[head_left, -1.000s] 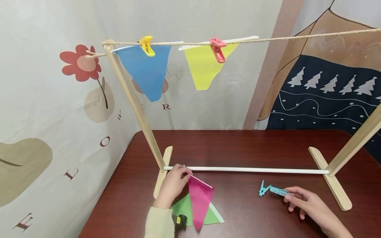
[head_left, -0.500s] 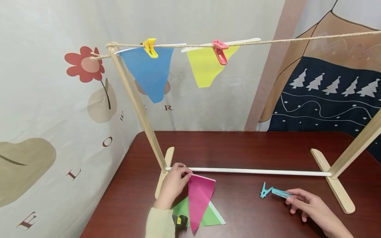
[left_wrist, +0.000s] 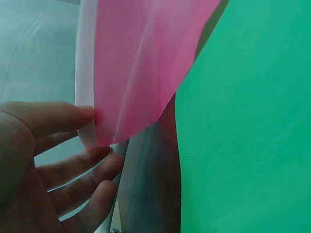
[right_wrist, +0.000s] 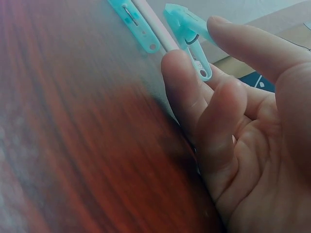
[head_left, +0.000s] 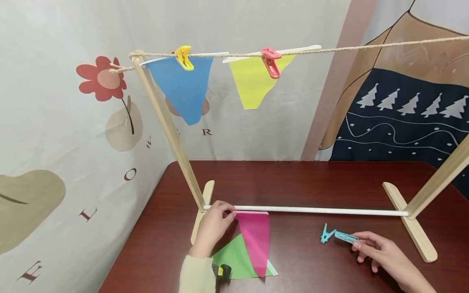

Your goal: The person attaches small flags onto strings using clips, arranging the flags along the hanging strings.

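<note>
The green pennant [head_left: 234, 260] lies on the table [head_left: 293, 183] at five o'clock from my left hand [head_left: 213, 224], which pinches the pink pennant [head_left: 256, 242] by one end of its white edge. My right hand [head_left: 382, 253] holds a light-blue clothespin [head_left: 344, 237]; a second clothespin [head_left: 324, 237] lies just beside it at nine o'clock. Beyond runs a white bar [head_left: 311, 210]. Farther, clipped to the rope [head_left: 366, 47], the blue pennant [head_left: 185, 89] hangs at the pink one's eleven o'clock, the yellow pennant [head_left: 249, 87] at twelve.
</note>
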Action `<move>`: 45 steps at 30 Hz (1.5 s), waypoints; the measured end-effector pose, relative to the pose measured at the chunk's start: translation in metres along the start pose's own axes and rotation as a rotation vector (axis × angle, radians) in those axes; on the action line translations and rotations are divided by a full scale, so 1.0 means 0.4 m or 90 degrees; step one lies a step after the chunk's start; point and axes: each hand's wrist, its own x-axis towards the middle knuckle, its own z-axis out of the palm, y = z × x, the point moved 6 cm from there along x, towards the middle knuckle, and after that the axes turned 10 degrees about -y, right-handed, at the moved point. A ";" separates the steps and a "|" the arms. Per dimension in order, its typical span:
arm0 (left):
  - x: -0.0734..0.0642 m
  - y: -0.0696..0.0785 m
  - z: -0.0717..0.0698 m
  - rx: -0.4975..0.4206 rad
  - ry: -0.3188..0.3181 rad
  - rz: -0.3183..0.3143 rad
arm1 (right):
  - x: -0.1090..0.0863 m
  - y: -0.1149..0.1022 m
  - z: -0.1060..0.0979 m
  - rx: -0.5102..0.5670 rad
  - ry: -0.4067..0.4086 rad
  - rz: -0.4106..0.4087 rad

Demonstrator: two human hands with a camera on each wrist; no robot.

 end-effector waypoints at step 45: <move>0.005 0.005 -0.002 0.014 0.001 0.015 | 0.001 -0.006 -0.001 -0.009 0.000 -0.029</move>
